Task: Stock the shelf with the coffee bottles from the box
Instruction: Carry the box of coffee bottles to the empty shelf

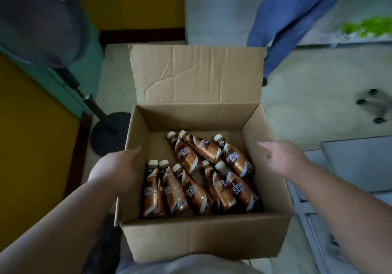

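An open cardboard box (pixel 203 237) fills the middle of the view, its far flap standing up. Several brown and copper coffee bottles (pixel 186 155) with pale caps lie on their sides on its bottom, caps pointing away from me. My left hand (pixel 115 168) lies flat against the outside of the box's left wall, fingers straight. My right hand (pixel 283 157) sits at the box's right wall near the rim, fingers extended; its far side is hidden. Neither hand holds a bottle.
A black round stand base (pixel 108 133) with a slanted pole is on the floor left of the box. A grey shelf unit (pixel 356 163) sits at the right. Blue cloth (pixel 294 19) hangs at the back right. Castor wheels (pixel 373 108) show far right.
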